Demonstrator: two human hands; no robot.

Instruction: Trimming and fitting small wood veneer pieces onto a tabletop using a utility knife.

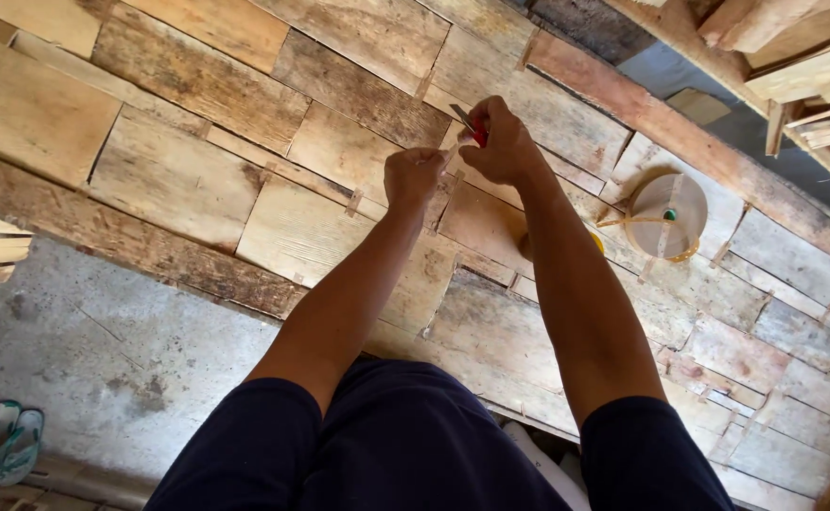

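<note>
Pliers (469, 124) in right hand (502, 147), left hand (413, 176) beside

Both arms stretched over patchwork wooden panel (178, 180). Right hand (502, 144) grips red-handled tool (470, 125) (blade tip showing); left hand (413, 176) pinched closed just beside it. Tape spool (665, 216) lies nearby; green sandals (6, 443) on concrete.
</note>
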